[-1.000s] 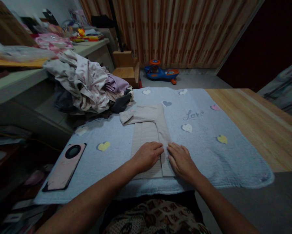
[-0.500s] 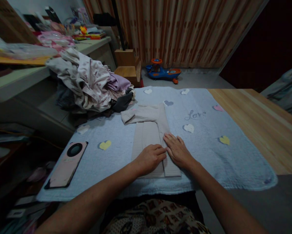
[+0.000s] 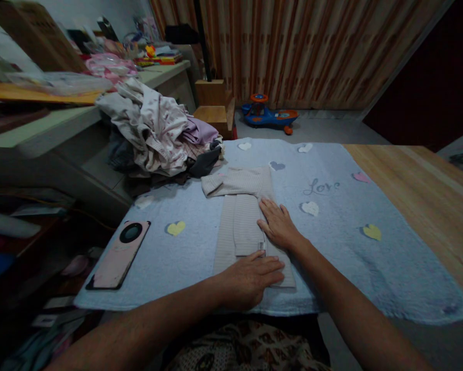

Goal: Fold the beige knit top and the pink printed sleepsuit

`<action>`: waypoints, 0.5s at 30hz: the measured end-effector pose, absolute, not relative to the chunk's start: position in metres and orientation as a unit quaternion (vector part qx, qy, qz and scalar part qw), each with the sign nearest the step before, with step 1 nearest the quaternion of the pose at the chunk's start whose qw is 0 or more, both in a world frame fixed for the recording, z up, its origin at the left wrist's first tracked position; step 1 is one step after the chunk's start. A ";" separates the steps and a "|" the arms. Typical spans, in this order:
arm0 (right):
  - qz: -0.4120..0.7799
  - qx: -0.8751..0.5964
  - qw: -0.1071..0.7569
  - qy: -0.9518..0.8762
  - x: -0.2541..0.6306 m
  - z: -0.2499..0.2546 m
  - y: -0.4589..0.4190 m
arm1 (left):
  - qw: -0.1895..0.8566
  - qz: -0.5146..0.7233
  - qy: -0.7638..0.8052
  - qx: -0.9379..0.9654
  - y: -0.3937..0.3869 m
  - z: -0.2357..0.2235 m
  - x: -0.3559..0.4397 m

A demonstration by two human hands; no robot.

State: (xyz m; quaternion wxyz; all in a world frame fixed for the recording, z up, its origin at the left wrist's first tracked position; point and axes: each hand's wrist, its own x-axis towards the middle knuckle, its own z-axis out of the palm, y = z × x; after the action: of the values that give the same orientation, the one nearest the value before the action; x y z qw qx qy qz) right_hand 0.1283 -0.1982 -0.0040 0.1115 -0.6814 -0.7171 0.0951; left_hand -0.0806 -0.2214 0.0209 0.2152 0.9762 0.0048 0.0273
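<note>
A pale, finely striped long-sleeved garment (image 3: 249, 221) lies partly folded on the blue blanket (image 3: 188, 268). One sleeve (image 3: 216, 185) sticks out to the left at its far end. My left hand (image 3: 252, 275) lies palm down across the garment's near end, fingers stretched out to the right. Just above its fingertips a small label (image 3: 261, 246) shows on the cloth. My right hand (image 3: 278, 224) rests flat with spread fingers on the garment's right edge, farther up. Both palms are hidden against the fabric.
A pink phone (image 3: 119, 255) lies at the blanket's left. A heap of clothes (image 3: 154, 134) stands at the back left, beside a cluttered desk (image 3: 165, 72). Bare wooden tabletop (image 3: 420, 196) shows on the right. A blue ride-on toy (image 3: 268, 116) is on the floor beyond.
My left hand has moved down toward the near edge and its fingers have straightened. My right hand has shifted slightly up the garment. The folded right strip looks wider, and the label is now visible.
</note>
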 end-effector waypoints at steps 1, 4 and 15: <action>0.097 -0.678 0.118 -0.719 0.131 -0.005 -0.196 | 0.225 0.031 0.001 0.974 -0.221 0.022 -0.081; 0.104 -0.664 0.162 -0.723 0.144 -0.006 -0.189 | 0.250 0.049 -0.008 0.967 -0.217 0.024 -0.081; 0.084 -0.695 0.125 -0.703 0.139 -0.005 -0.161 | 0.159 0.084 0.066 0.981 -0.199 0.024 -0.069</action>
State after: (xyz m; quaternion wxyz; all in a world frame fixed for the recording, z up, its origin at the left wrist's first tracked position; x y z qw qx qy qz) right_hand 0.1394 -0.1606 -0.0047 0.1248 -0.6949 -0.7032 0.0840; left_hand -0.0693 -0.1995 0.0236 0.1592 0.9814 0.0664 0.0836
